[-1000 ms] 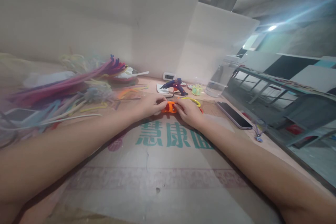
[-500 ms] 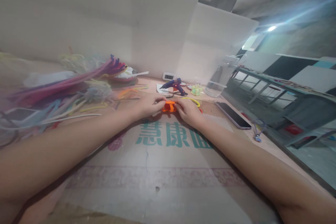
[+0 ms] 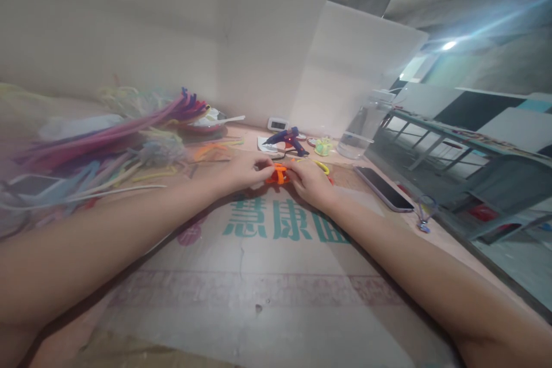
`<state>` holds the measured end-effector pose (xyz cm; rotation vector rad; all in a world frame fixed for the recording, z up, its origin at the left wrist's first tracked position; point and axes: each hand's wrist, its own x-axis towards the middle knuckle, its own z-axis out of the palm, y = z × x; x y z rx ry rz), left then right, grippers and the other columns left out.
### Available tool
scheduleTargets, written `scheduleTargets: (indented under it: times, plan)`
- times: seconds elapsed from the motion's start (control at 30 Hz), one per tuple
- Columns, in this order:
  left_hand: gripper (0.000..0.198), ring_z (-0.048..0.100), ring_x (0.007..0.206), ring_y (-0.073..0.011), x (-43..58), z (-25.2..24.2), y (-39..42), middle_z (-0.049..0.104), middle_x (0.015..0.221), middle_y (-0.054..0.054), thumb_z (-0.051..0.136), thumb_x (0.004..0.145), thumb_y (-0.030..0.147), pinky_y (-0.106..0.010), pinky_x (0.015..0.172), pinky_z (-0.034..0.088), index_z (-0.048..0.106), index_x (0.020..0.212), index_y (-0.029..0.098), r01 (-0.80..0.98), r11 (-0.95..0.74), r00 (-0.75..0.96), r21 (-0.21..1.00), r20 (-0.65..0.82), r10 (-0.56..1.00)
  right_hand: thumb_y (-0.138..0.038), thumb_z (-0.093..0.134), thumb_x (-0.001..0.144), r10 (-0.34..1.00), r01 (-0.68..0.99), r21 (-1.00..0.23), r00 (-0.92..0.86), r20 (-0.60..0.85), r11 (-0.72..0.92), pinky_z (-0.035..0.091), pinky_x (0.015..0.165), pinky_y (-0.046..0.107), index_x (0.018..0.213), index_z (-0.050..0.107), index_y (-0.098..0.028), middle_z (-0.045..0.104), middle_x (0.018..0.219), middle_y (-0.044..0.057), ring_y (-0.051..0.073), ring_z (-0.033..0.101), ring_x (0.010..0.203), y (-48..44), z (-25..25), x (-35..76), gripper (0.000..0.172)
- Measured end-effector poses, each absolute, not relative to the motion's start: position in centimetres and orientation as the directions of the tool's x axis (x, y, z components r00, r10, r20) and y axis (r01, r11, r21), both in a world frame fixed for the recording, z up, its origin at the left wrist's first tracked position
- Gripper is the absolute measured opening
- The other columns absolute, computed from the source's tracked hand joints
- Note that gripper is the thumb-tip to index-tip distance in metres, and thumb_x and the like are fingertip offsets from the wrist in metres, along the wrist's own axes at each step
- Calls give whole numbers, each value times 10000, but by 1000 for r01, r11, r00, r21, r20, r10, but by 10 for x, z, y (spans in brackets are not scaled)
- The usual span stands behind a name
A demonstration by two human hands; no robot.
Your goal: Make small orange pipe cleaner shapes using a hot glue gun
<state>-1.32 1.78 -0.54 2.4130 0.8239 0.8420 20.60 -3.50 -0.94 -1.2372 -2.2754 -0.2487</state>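
A small bright orange piece (image 3: pixel 280 174), apparently bent from pipe cleaners, is between my two hands above the printed cardboard. My left hand (image 3: pixel 252 172) pinches its left side with thumb and forefinger. On the other side, my right hand (image 3: pixel 309 179) has its fingers closed on the piece's right edge. Fingers cover both ends of it, so its full shape is hidden. Just behind my right hand shows a curved yellow handle (image 3: pixel 322 168) of a tool with some red on it. A dark blue glue gun (image 3: pixel 287 137) rests beyond the hands on the table.
Bundles of coloured pipe cleaners (image 3: pixel 129 132) are heaped at the left. A phone (image 3: pixel 383 188) and a keyring (image 3: pixel 424 218) lie at the right. Along the back stand a small digital clock (image 3: pixel 278 124), a yellow-green piece (image 3: pixel 322 148) and a clear plastic container (image 3: pixel 357 132).
My left hand's fingers have shifted slightly on the orange piece, which looks turned a little. My right hand holds nearly the same place.
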Motion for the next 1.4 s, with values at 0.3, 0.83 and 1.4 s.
scheduleTargets:
  times: [0.3, 0.83, 1.4]
  plan:
    - [237, 647, 849, -218, -13, -2, 14, 742, 867, -46, 521, 873, 325, -316, 764, 458, 708, 833, 185, 405, -759, 601, 510, 478, 641, -242, 497, 987, 751, 784, -286, -317, 579, 551, 499, 883, 381, 1184, 665, -219, 746, 1123, 91, 245, 673, 982, -38, -9, 205, 260]
    - [208, 607, 866, -217, -16, -5, 12, 706, 912, -80, 537, 926, 305, -334, 782, 431, 696, 914, 172, 443, -892, 641, 93, 662, 388, -255, 504, 951, 712, 782, -201, -388, 585, 591, 490, 827, 375, 1077, 662, -207, 745, 969, 81, 250, 662, 892, -42, -9, 203, 208]
    - [247, 599, 901, -257, -13, 0, 7, 711, 923, -101, 538, 923, 329, -366, 788, 425, 711, 952, 155, 513, -856, 666, 66, 598, 446, -246, 497, 983, 699, 809, -92, -437, 566, 580, 450, 831, 365, 982, 671, -198, 719, 908, 90, 246, 632, 858, -40, -9, 203, 181]
